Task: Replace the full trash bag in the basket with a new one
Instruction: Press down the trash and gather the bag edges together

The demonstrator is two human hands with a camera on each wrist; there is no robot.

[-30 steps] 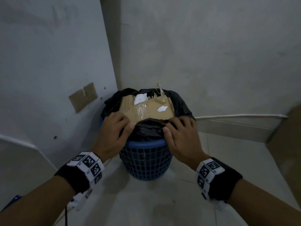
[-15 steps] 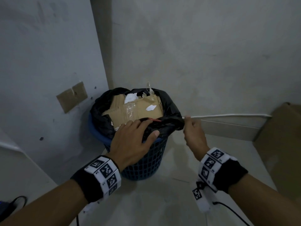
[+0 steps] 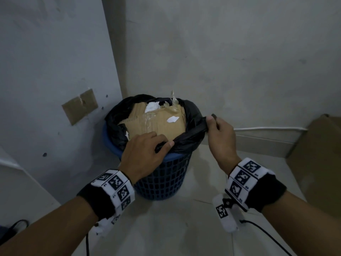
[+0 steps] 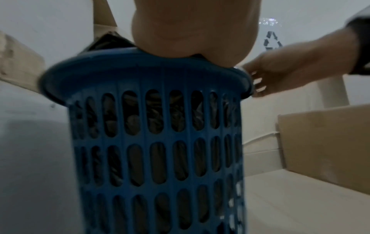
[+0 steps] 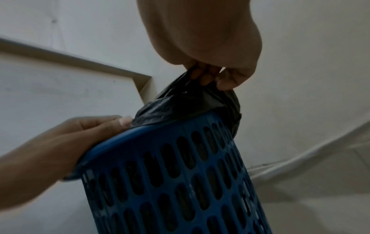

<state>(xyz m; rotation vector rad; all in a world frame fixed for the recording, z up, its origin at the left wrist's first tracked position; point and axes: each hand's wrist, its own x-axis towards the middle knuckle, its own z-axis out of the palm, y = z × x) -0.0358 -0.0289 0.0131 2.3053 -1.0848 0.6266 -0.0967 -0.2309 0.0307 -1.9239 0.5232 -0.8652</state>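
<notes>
A blue slotted basket [image 3: 166,180] stands on the floor in the wall corner. It is lined with a black trash bag [image 3: 118,124] stuffed with cardboard scraps [image 3: 162,122] and bits of white paper. My left hand [image 3: 162,143] lies on the near rim, fingers curled over the bag's fold and thumb against it. My right hand [image 3: 210,121] pinches the bag's edge at the right side and holds it lifted off the rim. The right wrist view shows those fingers [image 5: 208,79] bunching the black film [image 5: 180,107] above the basket [image 5: 180,174].
A brown cardboard box [image 3: 321,163] leans at the right wall. A cardboard patch [image 3: 79,106] is stuck on the left wall. A white cable [image 3: 267,128] runs along the skirting. Pale floor tiles [image 3: 175,228] lie in front of the basket.
My right hand has pulled the bag's edge off the rim and lifted it up to the right. My left hand slid along the near rim toward the middle and curled onto the bag.
</notes>
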